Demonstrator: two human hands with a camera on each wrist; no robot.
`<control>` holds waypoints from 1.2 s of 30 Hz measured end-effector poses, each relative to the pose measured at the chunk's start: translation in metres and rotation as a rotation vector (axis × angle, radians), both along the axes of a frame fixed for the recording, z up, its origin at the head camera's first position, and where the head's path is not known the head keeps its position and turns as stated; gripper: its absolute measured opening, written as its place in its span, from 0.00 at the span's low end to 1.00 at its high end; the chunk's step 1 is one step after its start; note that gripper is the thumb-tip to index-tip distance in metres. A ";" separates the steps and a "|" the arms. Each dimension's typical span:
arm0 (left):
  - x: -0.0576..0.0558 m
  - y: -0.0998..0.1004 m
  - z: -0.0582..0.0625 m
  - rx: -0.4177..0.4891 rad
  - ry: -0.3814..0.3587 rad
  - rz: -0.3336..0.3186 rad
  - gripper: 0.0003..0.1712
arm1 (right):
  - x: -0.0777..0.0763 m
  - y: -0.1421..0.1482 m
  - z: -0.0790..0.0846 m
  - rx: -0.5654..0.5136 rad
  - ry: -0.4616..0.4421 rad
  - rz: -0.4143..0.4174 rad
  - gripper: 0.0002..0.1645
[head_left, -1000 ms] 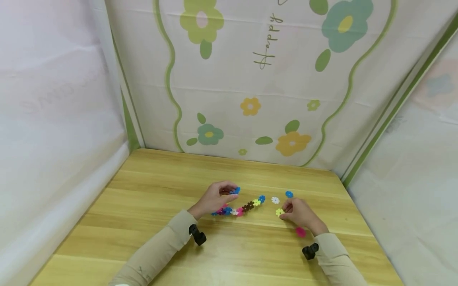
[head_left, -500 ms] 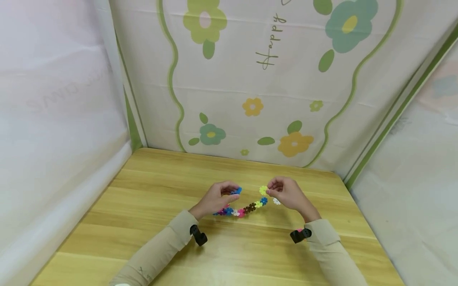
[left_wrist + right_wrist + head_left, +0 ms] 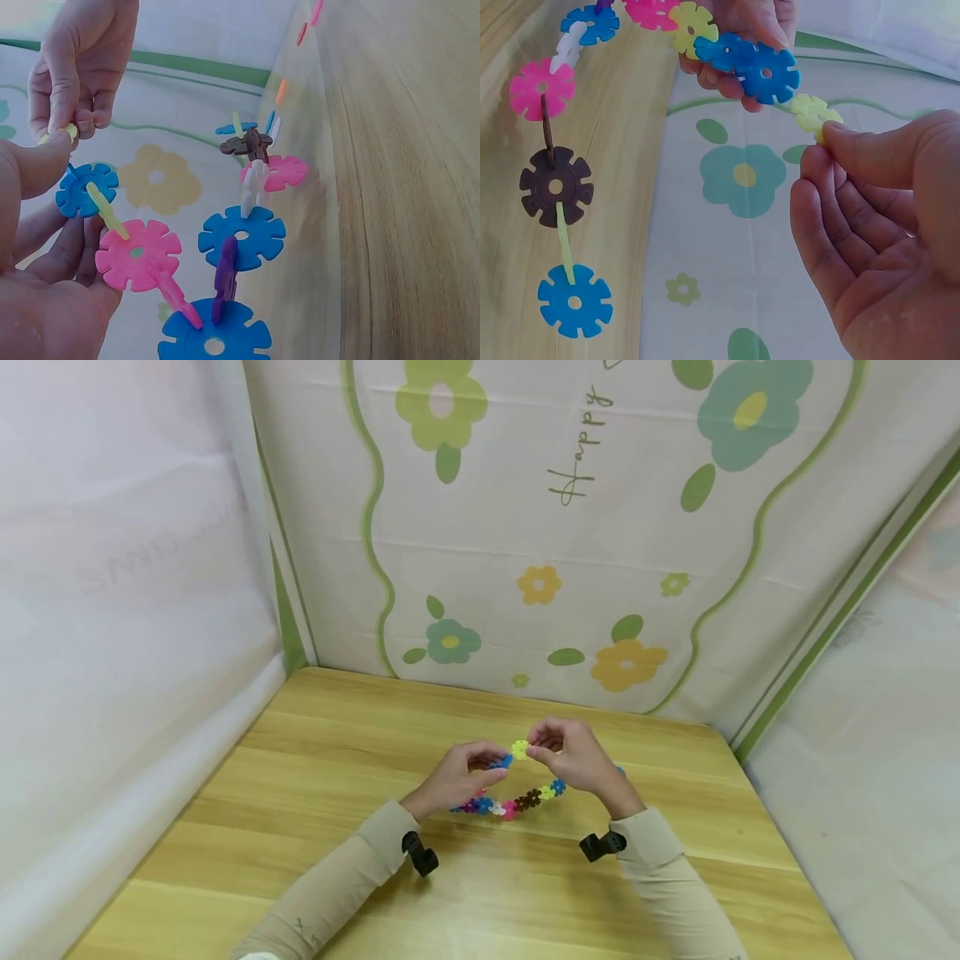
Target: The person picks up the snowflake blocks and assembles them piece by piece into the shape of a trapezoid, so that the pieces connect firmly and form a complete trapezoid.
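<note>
Head view: the left hand [image 3: 453, 779] pinches the chain of flower discs [image 3: 508, 810] near its blue end discs [image 3: 765, 71], the rest curving away below the gap between the hands; the right hand [image 3: 573, 760] pinches a yellow disc [image 3: 812, 112] by its edge, just beside those blue discs, contact unclear

Left fingers [image 3: 483, 748] curled, right fingers [image 3: 821, 232] pinching, close together

Head view facing down, wrist views close (sharing chain [image 3: 259, 246])
</note>
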State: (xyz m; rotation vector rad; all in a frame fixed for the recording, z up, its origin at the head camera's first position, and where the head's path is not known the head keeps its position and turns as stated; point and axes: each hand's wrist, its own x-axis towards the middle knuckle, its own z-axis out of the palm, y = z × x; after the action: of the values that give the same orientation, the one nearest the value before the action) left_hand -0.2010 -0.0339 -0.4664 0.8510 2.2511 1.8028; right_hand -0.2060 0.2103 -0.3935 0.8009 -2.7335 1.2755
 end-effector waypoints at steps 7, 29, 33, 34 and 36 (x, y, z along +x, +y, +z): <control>0.000 0.002 0.004 -0.015 0.016 0.012 0.15 | 0.001 -0.007 0.000 0.015 0.009 0.008 0.03; 0.001 0.002 -0.003 -0.047 0.039 0.127 0.16 | -0.014 0.045 -0.009 0.155 -0.040 -0.148 0.12; 0.002 -0.001 -0.005 -0.048 0.025 0.128 0.18 | -0.021 0.074 -0.030 0.234 -0.071 -0.178 0.15; 0.003 -0.001 -0.006 -0.051 0.026 0.129 0.17 | -0.022 0.080 -0.037 0.259 -0.081 -0.186 0.16; 0.004 -0.002 -0.007 -0.054 0.025 0.124 0.17 | -0.023 0.091 -0.049 0.311 -0.106 -0.205 0.17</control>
State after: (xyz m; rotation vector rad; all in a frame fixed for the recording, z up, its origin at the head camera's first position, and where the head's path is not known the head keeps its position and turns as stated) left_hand -0.1974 -0.0354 -0.4734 0.7435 2.4063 1.7815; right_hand -0.2287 0.3008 -0.4428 0.4582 -3.0489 0.8930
